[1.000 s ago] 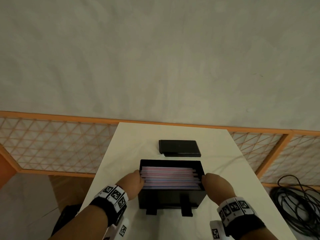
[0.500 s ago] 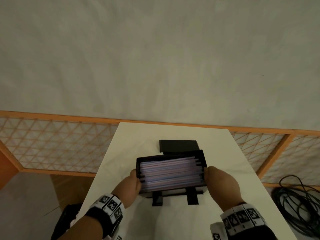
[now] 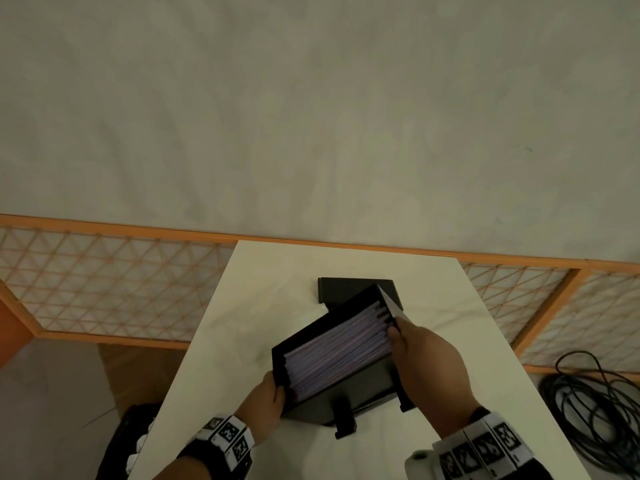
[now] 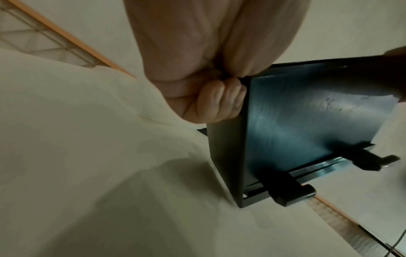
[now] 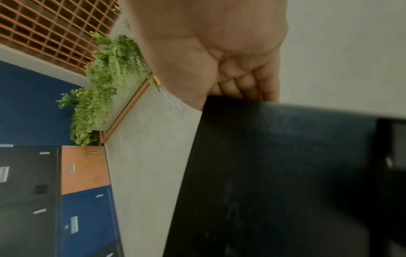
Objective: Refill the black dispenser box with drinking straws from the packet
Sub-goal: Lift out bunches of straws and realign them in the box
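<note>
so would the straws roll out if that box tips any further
Probably not yet: the straws lie packed flat, filling the box wall to wall. Loose and round, they would likely slide toward the low end near the left hand. The right hand grips the raised end, so the rigid box looks steady.

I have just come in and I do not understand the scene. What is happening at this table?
A person holds a black box with both hands, the left hand at one end and the right hand at the other. The box is tilted above the white table and full of straws. Its lid lies behind.
</note>
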A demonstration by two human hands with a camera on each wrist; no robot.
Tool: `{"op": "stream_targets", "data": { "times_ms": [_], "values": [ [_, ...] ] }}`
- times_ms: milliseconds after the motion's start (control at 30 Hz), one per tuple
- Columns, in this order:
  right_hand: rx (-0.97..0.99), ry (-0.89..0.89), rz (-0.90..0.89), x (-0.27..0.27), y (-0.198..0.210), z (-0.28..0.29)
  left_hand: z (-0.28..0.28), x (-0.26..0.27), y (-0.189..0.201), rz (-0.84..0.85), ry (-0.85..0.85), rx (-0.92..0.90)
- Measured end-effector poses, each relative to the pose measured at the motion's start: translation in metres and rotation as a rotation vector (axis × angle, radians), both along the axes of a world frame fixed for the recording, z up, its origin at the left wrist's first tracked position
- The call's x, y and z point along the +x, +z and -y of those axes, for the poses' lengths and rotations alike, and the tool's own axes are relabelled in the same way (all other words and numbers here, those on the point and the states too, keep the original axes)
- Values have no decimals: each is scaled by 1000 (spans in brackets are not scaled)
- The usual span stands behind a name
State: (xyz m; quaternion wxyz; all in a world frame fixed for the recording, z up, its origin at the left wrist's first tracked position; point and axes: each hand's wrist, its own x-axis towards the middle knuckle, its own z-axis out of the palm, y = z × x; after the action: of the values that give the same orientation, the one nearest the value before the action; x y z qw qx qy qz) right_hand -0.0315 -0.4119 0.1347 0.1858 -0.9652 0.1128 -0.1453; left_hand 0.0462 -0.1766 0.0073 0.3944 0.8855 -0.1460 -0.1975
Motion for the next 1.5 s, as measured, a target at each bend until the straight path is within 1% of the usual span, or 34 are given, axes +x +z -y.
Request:
{"op": "stream_targets", "data": {
  "times_ms": [100, 200, 300, 367, 400, 467, 533, 600, 667, 733, 800, 900, 967, 1067, 1133, 1200, 1233, 1367, 1433, 1500],
  "values": [
    [-13, -27, 51, 1, 0, -3, 0, 0, -3, 0, -3, 8],
    [-11, -22, 85, 2, 6, 1, 4, 0, 3, -12, 5, 10],
    [2, -17, 95, -5, 15, 4, 2, 5, 15, 58, 28, -30],
    [-9, -16, 160, -13, 19, 1, -1, 5, 23, 111, 11, -61],
    [-30, -22, 211, -15, 18, 1, -3, 5, 22, 121, -18, -56],
    [-78, -39, 244, -15, 10, -5, -6, 3, 17, 79, -77, 36],
    [-20, -50, 143, -11, -1, -14, -7, -2, 6, 20, -112, 130],
    [37, -39, 51, -7, -6, -13, -10, -3, 3, -7, -116, 147],
    [92, -38, 42, -5, -2, -7, -13, 1, 8, 19, -101, 137],
    [193, -44, 39, -7, -2, 1, -15, 7, 24, 105, -46, 140],
    [288, -50, 26, -9, -9, 8, -17, 14, 47, 168, -26, 186],
    [460, -85, -38, -7, -38, 21, -18, 25, 87, 247, -66, 306],
    [589, -130, -57, -6, -56, 23, -17, 27, 108, 353, -104, 404],
    [710, -193, -60, -4, -72, 17, -11, 25, 127, 485, -137, 512],
    [799, -228, -145, -4, -80, 12, -6, 23, 133, 503, -182, 630],
    [781, -238, -187, -6, -90, 10, -4, 19, 133, 494, -227, 739],
    [751, -241, -183, -5, -93, 11, -4, 19, 130, 498, -227, 750],
    [765, -216, -192, -4, -91, 11, -7, 26, 123, 493, -193, 703],
    [727, -211, -170, -4, -90, 11, -9, 28, 118, 451, -183, 673],
    [704, -207, -147, -5, -87, 11, -11, 29, 116, 468, -173, 652]
  ]
}}
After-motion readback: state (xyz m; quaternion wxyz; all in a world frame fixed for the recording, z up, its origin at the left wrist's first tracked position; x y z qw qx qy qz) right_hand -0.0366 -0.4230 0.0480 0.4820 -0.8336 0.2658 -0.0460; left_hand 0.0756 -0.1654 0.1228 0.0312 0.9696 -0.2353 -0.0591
